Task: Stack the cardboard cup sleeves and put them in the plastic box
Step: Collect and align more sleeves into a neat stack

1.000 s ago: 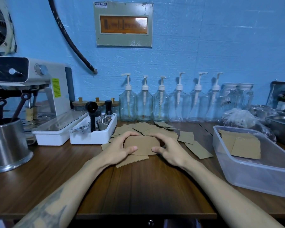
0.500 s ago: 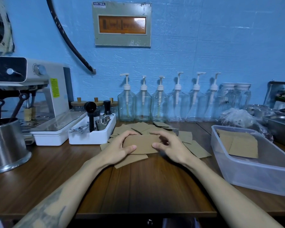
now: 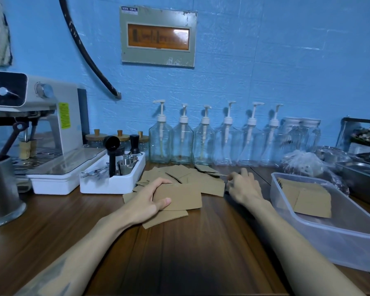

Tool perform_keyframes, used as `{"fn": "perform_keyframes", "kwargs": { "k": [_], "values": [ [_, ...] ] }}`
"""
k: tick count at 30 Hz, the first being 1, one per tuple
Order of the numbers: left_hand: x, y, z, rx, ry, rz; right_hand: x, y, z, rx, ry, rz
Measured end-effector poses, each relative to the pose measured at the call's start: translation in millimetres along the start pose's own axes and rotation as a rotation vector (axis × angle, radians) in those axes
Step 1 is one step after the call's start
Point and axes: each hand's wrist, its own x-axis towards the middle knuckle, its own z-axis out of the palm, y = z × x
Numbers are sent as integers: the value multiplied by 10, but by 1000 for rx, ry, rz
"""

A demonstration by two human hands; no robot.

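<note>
Sleeves point(image 3: 177, 197) sit gripped in left hand point(image 3: 147, 199) — right hand point(image 3: 244, 186), loosely curled, touches loose ones beside.

brown cardboard sleeves point(image 3: 181, 196), clear plastic box point(image 3: 329, 236), blue wall point(image 3: 265, 60), wood-grain table point(image 3: 190, 253)

On the wooden counter point(image 3: 201, 242) the left hand point(image 3: 150, 199) grips a small stack of cardboard sleeves point(image 3: 179, 196), thumb on top. The right hand point(image 3: 244, 185) is off to the side, fingers reaching among the loose sleeves point(image 3: 179, 173) scattered before a row of pump bottles point(image 3: 203, 135). More sleeves point(image 3: 308, 197) lie flat in the plastic box point(image 3: 333, 238) at right.
</note>
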Motion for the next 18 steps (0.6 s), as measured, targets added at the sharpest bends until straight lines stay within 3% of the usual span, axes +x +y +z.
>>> {"fn": "perform_keyframes", "kwargs": {
  "k": [9,18],
  "values": [
    [16,-7,12,-7,-12,-13,131,150,149,68,-225,97],
    [-9,49,15,13,-7,7,39,272,14,167,-224,133]
  ]
}}
